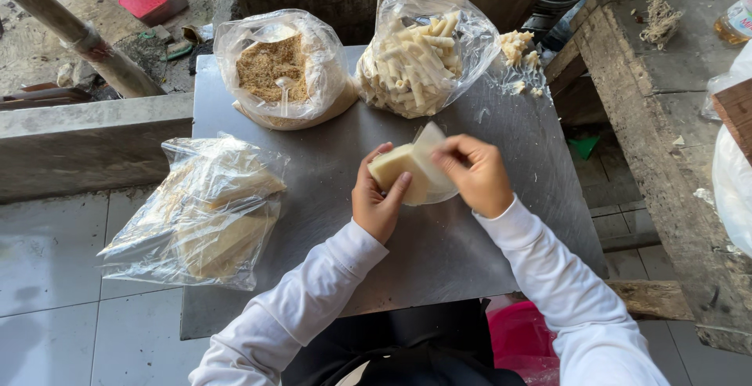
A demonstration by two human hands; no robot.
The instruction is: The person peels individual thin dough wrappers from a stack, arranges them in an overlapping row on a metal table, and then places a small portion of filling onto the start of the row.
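I see a grey metal table carrying three clear bags: flat sheets, brown crumbs, pale rolled sticks. Over its middle, my left hand cups a stack of thin pale wrappers, fingers curled round the edge. My right hand pinches the top sheet's corner. They look light, limp and tearable; best taken by a corner.

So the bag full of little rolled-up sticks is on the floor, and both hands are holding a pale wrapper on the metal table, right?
Not the floor. The head view shows the bag of rolled sticks on the metal table, at its far edge. Both the left hand and right hand do hold the pale wrapper.
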